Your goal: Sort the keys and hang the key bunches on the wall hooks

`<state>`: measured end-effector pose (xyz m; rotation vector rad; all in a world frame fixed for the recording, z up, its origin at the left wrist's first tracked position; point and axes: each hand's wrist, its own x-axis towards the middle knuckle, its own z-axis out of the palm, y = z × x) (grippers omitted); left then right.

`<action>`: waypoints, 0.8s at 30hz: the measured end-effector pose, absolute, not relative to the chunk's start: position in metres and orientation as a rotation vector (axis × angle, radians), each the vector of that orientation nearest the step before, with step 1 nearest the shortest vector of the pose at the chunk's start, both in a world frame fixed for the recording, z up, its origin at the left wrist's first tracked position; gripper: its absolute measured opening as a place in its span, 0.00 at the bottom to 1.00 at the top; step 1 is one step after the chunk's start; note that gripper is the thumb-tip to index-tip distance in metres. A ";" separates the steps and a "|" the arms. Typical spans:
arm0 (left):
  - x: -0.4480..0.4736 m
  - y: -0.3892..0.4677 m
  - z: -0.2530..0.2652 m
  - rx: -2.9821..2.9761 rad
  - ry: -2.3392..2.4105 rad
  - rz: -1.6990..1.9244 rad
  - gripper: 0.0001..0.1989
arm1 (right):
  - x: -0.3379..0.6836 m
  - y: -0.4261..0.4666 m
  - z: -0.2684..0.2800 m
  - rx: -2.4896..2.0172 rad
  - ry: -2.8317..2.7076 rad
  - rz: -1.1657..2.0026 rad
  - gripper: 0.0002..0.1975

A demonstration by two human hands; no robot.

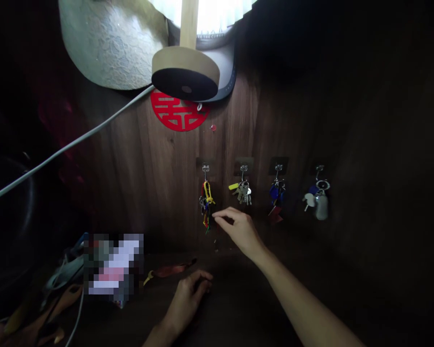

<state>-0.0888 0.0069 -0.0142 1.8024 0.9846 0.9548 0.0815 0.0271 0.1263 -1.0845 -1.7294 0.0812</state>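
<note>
Wood-grain wall (159, 183): dark panel carrying a row of hooks; lamp (186, 72) at 12 o'clock, shade cut off above
Corded bunch (207, 205): hangs from the leftmost hook (206, 168), just off centre toward 7 o'clock
Handling: probably light, cord soft, metal parts hard and loose; best gripped at the yellow cord loop (208, 192)
Right hand (240, 231): 5 o'clock, thumb and index tips close together beside the bunch; contact cannot be told
Left hand (186, 301): 7 o'clock, fingers curled; grip unclear
Obscured: pixelated block (114, 265) at 8 o'clock
</note>
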 end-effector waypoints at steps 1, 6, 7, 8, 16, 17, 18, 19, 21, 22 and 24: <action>-0.090 0.006 -0.014 1.847 0.994 0.938 0.11 | 0.080 0.030 0.135 -1.069 -1.719 0.057 0.07; -0.092 0.005 -0.013 1.951 1.023 0.909 0.11 | 0.073 0.047 0.170 -0.940 -1.712 -0.026 0.07; -0.093 0.005 -0.013 1.952 1.024 0.910 0.11 | 0.072 0.050 0.175 -0.919 -1.707 -0.028 0.07; -0.093 0.005 -0.013 1.954 1.022 0.911 0.11 | 0.070 0.054 0.181 -0.903 -1.701 -0.024 0.07; -0.093 0.006 -0.014 1.955 1.040 0.902 0.11 | 0.063 0.079 0.205 -0.915 -1.666 0.027 0.06; -0.093 0.006 -0.014 1.952 1.042 0.902 0.11 | 0.063 0.082 0.206 -0.920 -1.663 0.026 0.06; -0.093 0.006 -0.015 1.950 1.042 0.903 0.11 | 0.064 0.085 0.206 -0.924 -1.661 0.024 0.06; -0.093 0.005 -0.015 1.949 1.042 0.905 0.11 | 0.064 0.087 0.205 -0.926 -1.660 0.022 0.06; -0.093 0.005 -0.014 1.951 1.036 0.909 0.11 | 0.065 0.091 0.204 -0.928 -1.659 0.031 0.06; -0.093 0.005 -0.014 1.952 1.032 0.907 0.11 | 0.065 0.092 0.203 -0.930 -1.657 0.042 0.06; -0.093 0.005 -0.013 1.953 1.031 0.900 0.11 | 0.066 0.094 0.201 -0.939 -1.646 0.060 0.06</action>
